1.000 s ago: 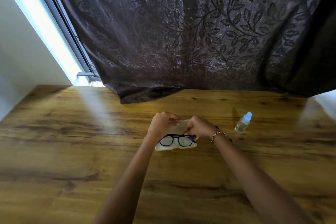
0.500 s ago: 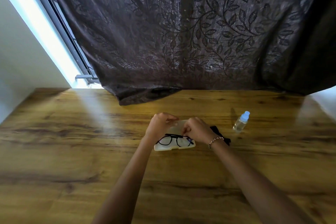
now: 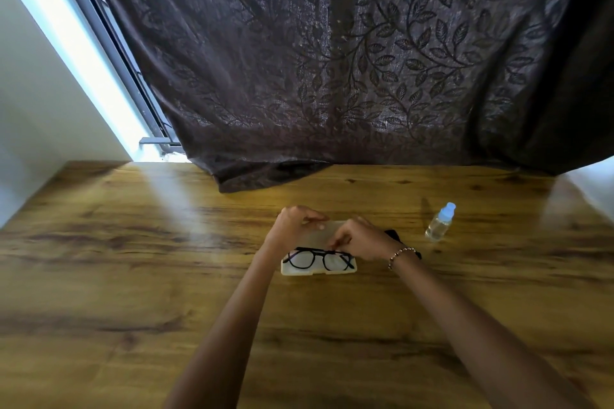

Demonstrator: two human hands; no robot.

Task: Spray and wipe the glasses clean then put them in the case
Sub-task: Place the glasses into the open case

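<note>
Now, the glasses (image 3: 319, 259) are lying folded in the tray of the open case (image 3: 317, 272), lenses facing up, black frame neatly inside the pale rim. That placement tells the story: by my reading the cleaning part is over and we're at the packing-away stage.

Both hands are up on the translucent lid (image 3: 327, 230), which stands tipped up behind the tray. The left hand (image 3: 294, 226) has its fingers curled over the lid's left end, thumb and fingertips pinching it. The right hand (image 3: 363, 239) looks to be pinching the right end the same way, its fingertips down close to the frame's top bar. Why two hands, one at each end? I'd say it's to bring a flimsy lid down evenly so it doesn't twist or catch on the frame.

Off to the right, the spray bottle (image 3: 440, 222) stands upright on the wooden table (image 3: 133, 276), well apart from the case, parked out of the way. A dark cloth (image 3: 392, 234) peeks out just behind the right wrist, mostly hidden by it and the beaded bracelet (image 3: 400, 254). A leaf-patterned curtain (image 3: 332, 60) hangs along the table's far edge.

What's left, I reckon, is folding that lid forward until it closes, watching that no part of the frame sits proud of the rim.
</note>
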